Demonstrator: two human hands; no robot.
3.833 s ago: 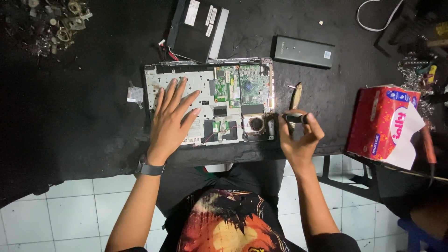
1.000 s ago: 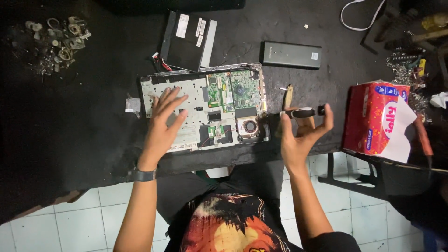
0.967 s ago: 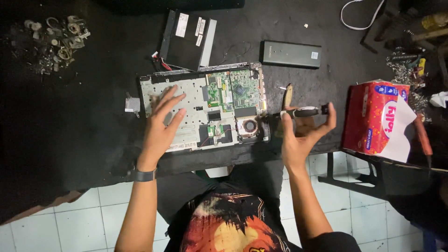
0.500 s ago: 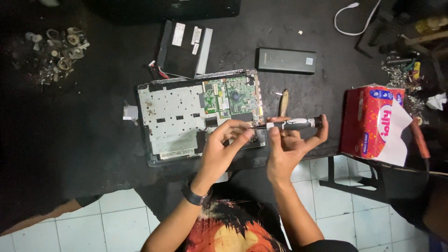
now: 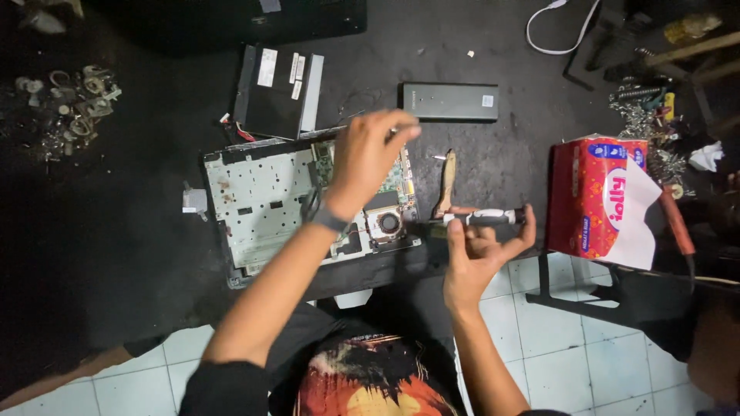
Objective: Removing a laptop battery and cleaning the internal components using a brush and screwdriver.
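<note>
Just right of centre, the black-and-silver screwdriver [image 5: 484, 218] lies level in the right hand [image 5: 478, 254], fingers curled round its handle, at the near edge of the dark bench [image 5: 116, 231]. The left hand [image 5: 368, 158] hovers over the opened grey laptop chassis [image 5: 262, 204], fingertips pinched on something too small to tell. A wooden-handled brush [image 5: 445, 183] lies between them. Open bench shows at left; a red tissue box [image 5: 597, 196] crowds the right.

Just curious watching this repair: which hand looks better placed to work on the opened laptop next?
Probably the right hand: it grips the screwdriver beside the laptop. The left hand hovers over the circuit board, seemingly pinching something small.
</note>
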